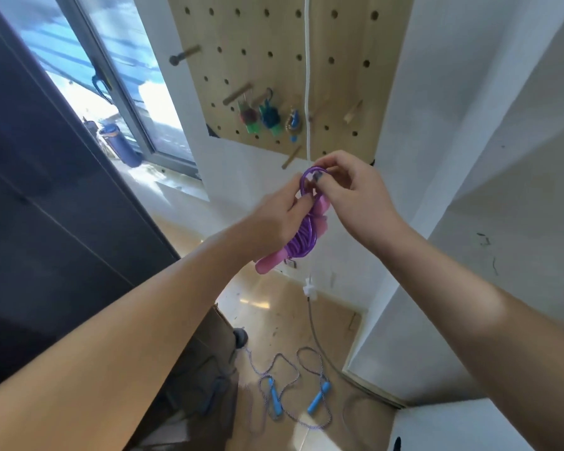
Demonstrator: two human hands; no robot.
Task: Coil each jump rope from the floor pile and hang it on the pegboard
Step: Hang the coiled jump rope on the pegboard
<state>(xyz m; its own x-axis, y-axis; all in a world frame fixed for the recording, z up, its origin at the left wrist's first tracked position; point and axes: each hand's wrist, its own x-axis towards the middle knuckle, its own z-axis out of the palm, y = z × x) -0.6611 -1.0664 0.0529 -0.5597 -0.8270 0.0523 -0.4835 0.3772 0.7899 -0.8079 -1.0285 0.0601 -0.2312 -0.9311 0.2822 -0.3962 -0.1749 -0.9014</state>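
My left hand (282, 211) grips a coiled purple jump rope (302, 240) with pink handles, held up in front of the wall. My right hand (349, 193) pinches the loop at the top of the coil. Just above, a wooden pegboard (339, 76) hangs on the wall with wooden pegs; three coiled ropes hang from its pegs, a red and green one (249, 118), a teal one (270, 118) and a smaller one (293, 122). An empty peg (291, 157) sticks out at the board's lower edge, close to my hands. On the floor lies an uncoiled rope with blue handles (318, 398).
A white cord (307, 76) hangs down across the pegboard to the floor. A window (118, 76) is at the left with a blue bottle (119, 144) on its sill. A dark cabinet (46, 222) stands at the left, a white wall corner (469, 190) at the right.
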